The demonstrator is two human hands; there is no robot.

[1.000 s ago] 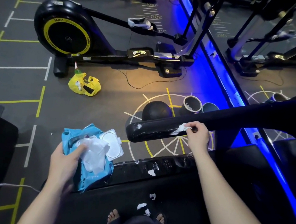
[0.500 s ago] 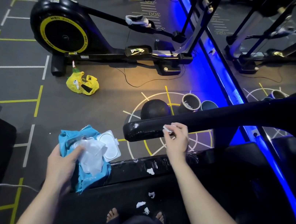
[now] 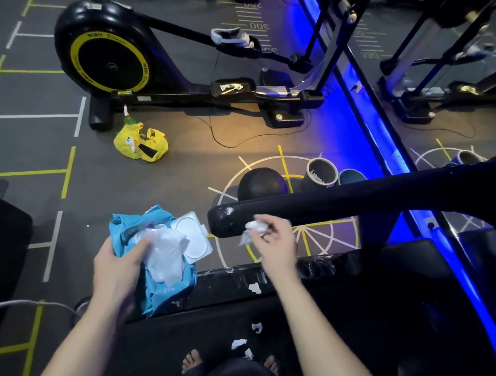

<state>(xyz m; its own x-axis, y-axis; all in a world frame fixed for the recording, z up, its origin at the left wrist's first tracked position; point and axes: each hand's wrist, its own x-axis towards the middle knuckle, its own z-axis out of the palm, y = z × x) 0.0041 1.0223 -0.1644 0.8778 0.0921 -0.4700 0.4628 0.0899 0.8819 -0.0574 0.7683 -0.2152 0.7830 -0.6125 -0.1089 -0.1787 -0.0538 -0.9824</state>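
Head camera looks down on a black padded handrail bar [image 3: 367,199] slanting across the right half, its scuffed rounded end lowest. The right hand [image 3: 273,243] hovers just below that end, thumb and fingertips pinching a small crumpled white wipe [image 3: 255,227] while the other fingers curl loosely. The wipe sits just beside the bar's end; whether it touches I cannot tell. Left of the handrail's end and lower, the left hand [image 3: 118,268] grips a soft blue plastic wipe pack [image 3: 166,298], thumb pressing a loose white sheet [image 3: 165,256] that sticks out of it. The pack's white flip lid [image 3: 194,237] stands open, near the bar's end. Below the handrail, torn white scraps [image 3: 238,344] lie on the black treadmill deck [image 3: 352,300]. Beyond the handrail's end stand a black round ball [image 3: 262,183] and a grey cup [image 3: 321,173]. Further left of the handrail, a crumpled yellow plastic bag [image 3: 140,143] lies on the floor.
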